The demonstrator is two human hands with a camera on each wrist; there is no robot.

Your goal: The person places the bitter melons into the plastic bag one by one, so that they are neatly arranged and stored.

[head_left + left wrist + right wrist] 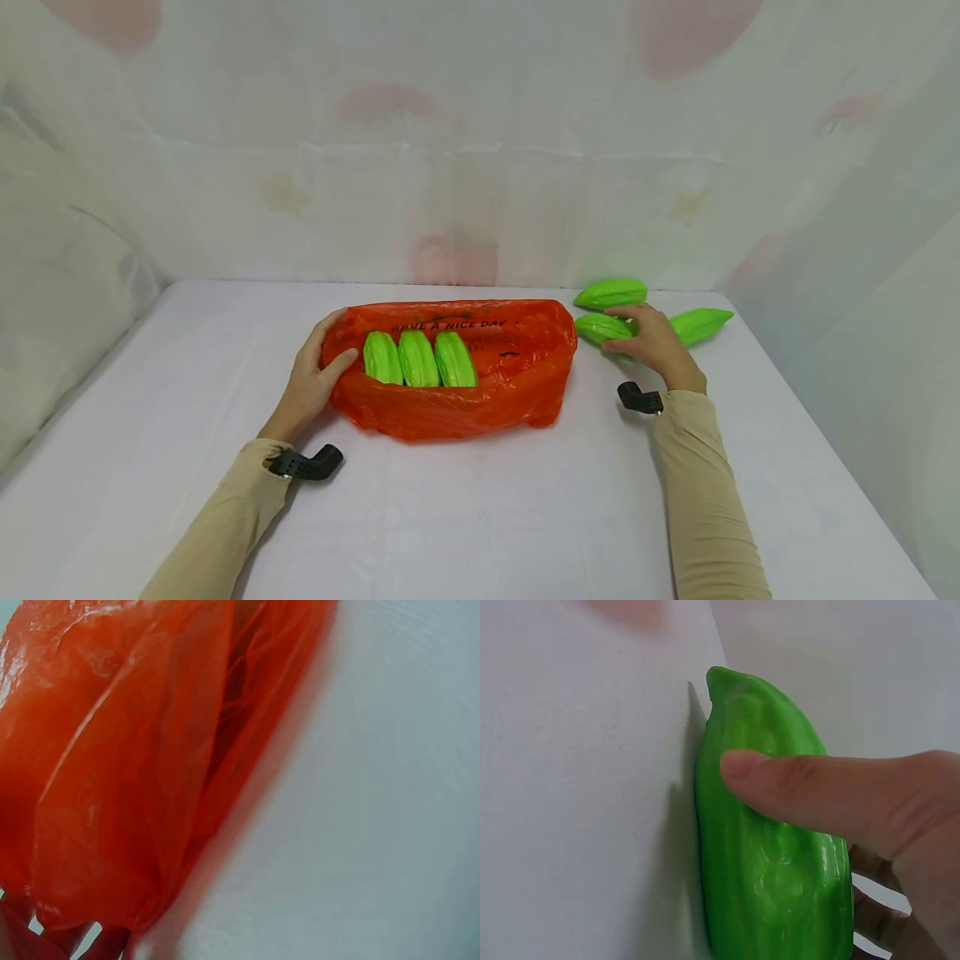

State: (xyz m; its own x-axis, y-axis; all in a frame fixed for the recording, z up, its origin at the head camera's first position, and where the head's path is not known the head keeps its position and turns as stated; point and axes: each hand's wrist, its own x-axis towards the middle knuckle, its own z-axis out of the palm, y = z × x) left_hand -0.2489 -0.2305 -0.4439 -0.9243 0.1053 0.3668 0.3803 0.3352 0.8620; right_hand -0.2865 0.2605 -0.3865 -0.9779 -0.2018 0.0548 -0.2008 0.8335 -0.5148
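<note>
A red plastic bag [442, 414] lies with its mouth spread on the white table, and three green bitter melons [418, 360] sit side by side in its left part. My left hand [309, 375] grips the bag's left rim, thumb over the edge and fingers on the outer side. At the right, my right hand [656, 337] holds another bitter melon [596, 327]. In the right wrist view the thumb presses on this bitter melon [769, 877], with the fingers partly hidden behind it.
One bitter melon [611, 293] lies behind the held one near the table's back edge. Another bitter melon [703, 326] is to the right of my right hand, partly covered by it. A patterned pale curtain [450, 167] hangs behind the table [480, 517].
</note>
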